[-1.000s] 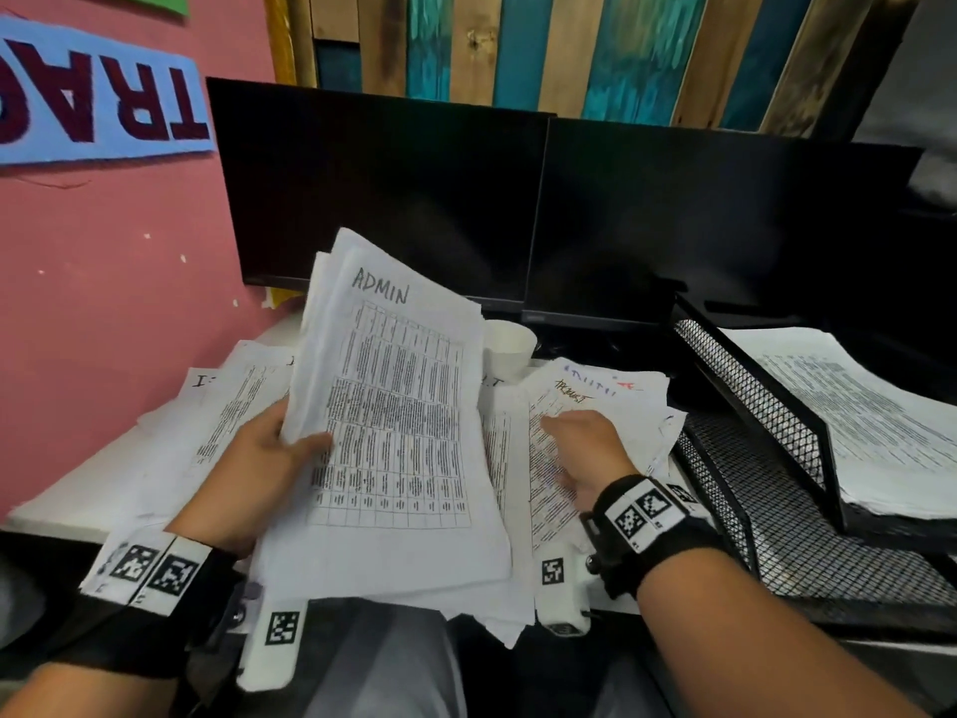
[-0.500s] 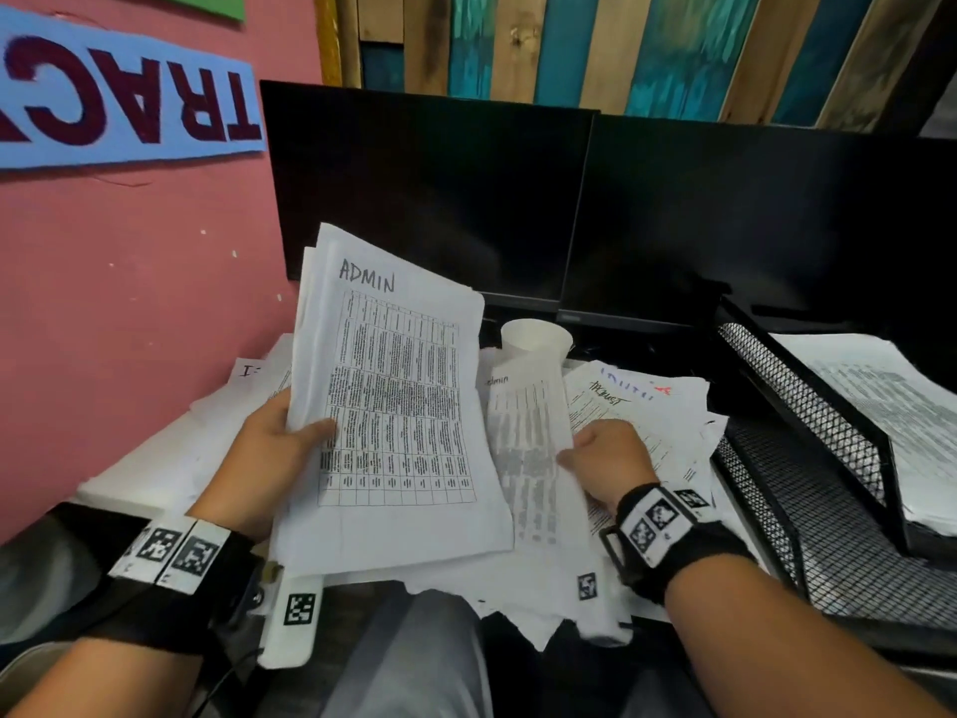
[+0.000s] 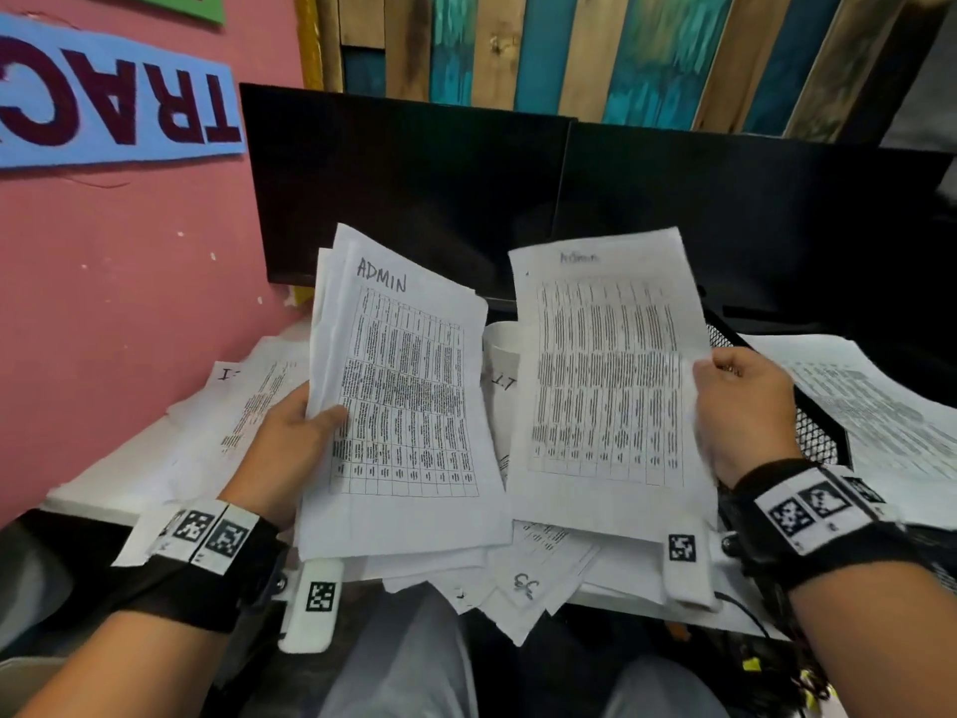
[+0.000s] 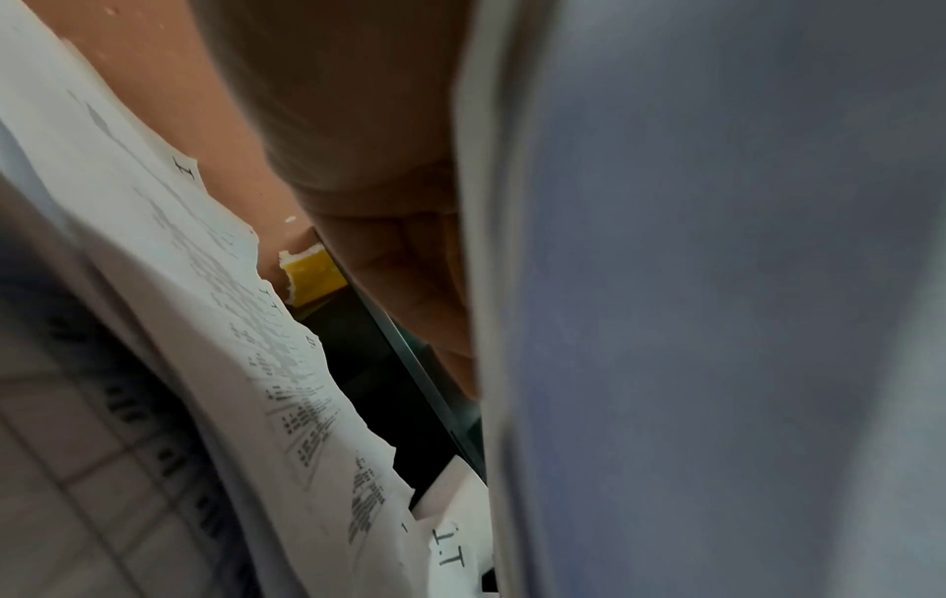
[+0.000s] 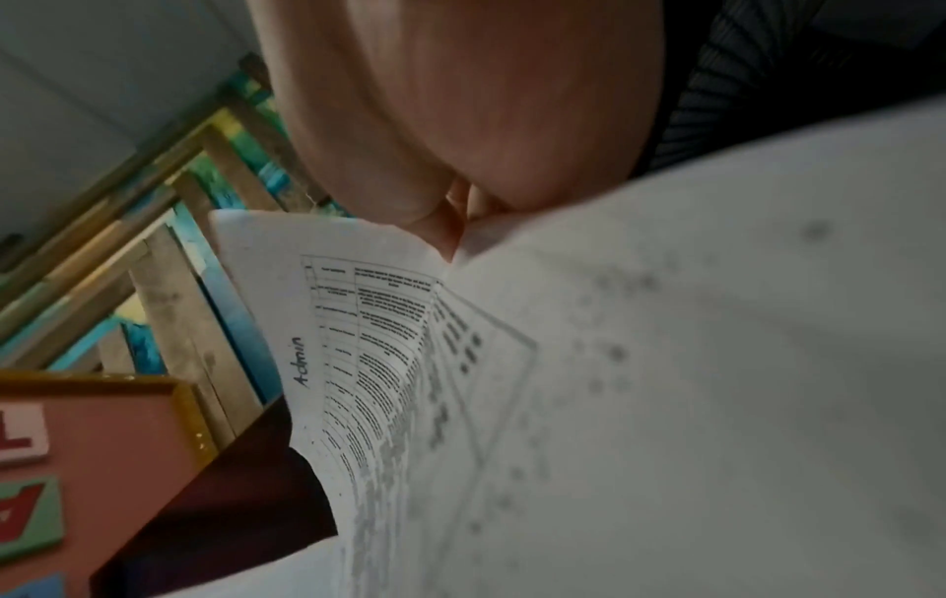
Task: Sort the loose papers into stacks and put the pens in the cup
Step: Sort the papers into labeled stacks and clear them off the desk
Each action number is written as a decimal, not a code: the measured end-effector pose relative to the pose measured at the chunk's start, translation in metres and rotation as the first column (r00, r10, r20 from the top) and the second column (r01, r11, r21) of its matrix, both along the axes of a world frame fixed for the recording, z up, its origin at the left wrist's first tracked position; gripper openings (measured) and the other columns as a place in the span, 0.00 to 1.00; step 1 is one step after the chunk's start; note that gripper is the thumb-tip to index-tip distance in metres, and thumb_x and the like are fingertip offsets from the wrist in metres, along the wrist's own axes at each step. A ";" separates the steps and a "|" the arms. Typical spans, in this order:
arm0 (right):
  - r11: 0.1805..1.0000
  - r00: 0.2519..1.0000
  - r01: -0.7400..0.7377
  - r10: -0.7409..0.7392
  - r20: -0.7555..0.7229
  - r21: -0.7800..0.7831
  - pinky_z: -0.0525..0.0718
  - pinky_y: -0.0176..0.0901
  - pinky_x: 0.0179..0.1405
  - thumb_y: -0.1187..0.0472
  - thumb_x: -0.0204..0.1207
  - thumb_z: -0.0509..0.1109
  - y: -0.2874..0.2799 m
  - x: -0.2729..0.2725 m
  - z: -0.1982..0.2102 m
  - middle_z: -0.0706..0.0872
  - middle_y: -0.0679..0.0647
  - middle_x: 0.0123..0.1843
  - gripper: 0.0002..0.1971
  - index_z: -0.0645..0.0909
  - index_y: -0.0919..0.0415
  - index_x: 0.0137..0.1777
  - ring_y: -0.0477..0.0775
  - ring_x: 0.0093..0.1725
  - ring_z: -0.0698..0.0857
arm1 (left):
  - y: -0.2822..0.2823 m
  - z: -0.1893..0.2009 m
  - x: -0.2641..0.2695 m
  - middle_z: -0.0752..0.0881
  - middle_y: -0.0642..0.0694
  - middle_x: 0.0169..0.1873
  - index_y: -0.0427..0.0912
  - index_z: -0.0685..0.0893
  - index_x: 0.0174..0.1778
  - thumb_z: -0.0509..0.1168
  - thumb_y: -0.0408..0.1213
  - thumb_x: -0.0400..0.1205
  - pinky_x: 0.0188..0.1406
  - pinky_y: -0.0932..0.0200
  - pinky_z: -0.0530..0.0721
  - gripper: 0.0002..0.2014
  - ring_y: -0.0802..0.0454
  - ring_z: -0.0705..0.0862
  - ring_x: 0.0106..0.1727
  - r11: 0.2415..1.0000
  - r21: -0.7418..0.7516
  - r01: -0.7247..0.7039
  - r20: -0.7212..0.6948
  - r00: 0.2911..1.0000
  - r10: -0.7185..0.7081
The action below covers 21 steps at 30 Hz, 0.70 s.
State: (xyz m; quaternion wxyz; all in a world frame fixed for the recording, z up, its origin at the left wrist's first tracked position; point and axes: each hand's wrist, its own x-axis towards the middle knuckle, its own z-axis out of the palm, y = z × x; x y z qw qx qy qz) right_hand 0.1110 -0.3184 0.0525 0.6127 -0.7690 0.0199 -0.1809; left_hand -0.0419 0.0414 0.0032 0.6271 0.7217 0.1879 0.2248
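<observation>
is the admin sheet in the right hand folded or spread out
Spread out. The sheet hangs open, its whole printed table showing, pinched at one edge by the right hand; it bows slightly in the right wrist view.

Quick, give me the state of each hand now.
Left hand: grips the ADMIN stack.
Right hand: pinches a single Admin sheet by its edge.

Bare forearms; each wrist wears a black strap [image 3: 207,583] bearing white square-code tags [image 3: 808,510] and a white camera block [image 3: 310,606]; grey trousers [image 3: 399,660].
</observation>
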 end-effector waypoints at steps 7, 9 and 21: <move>0.996 0.995 -0.072 0.075 -0.063 0.049 0.94 0.61 0.57 0.61 0.86 0.70 0.015 -0.001 0.004 0.96 0.53 0.47 0.08 0.91 0.53 0.51 0.61 0.50 0.95 | -0.022 0.009 0.005 0.94 0.51 0.41 0.51 0.87 0.56 0.60 0.33 0.91 0.41 0.57 0.84 0.12 0.57 0.92 0.41 0.999 0.001 0.043 0.037 0.998 -0.043; 0.993 0.994 -0.075 0.082 -0.069 0.096 0.93 0.64 0.59 0.63 0.87 0.69 0.019 -0.003 0.009 0.96 0.56 0.48 0.09 0.91 0.54 0.52 0.63 0.53 0.95 | -0.024 0.012 0.006 0.91 0.51 0.44 0.52 0.87 0.53 0.59 0.34 0.91 0.45 0.55 0.83 0.12 0.54 0.89 0.44 0.998 0.053 0.028 0.043 0.999 -0.030; 0.963 0.987 -0.115 0.139 -0.082 0.245 0.94 0.58 0.55 0.65 0.90 0.66 0.015 -0.015 0.039 0.96 0.59 0.51 0.12 0.90 0.57 0.50 0.59 0.51 0.96 | -0.018 0.019 0.006 0.85 0.47 0.43 0.48 0.85 0.55 0.57 0.36 0.93 0.47 0.51 0.80 0.11 0.48 0.82 0.46 0.985 0.169 0.021 0.061 0.998 -0.031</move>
